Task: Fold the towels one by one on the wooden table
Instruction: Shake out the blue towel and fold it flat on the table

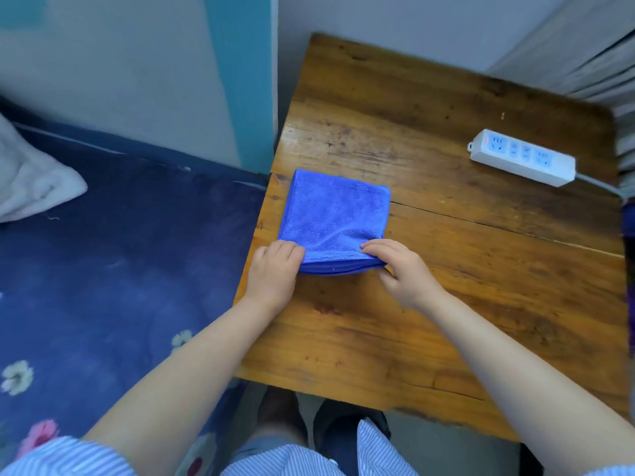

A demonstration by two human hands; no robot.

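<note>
Folded blue towel pinned at its near edge, close to the table's left side.

Across the wooden table [446,269]: nothing between the towel and the left edge but a narrow strip of wood, with the dark flowered bedspread [120,269] below on that side, so a sideways tug likely to drag the stack off. Farther right, well apart: a white power strip [522,158], unlikely to interfere. On the blue towel [333,214]: several layers showing at the near edge, slightly fanned, liable to slip out of line if lifted unevenly or released one side first. At the left corner: left hand [275,269], fingers curled onto the hem, gripping. At the right corner: right hand [402,273], fingers on top and thumb below, pinching the layers; too light a pinch apt to drop the lower plies.
</note>
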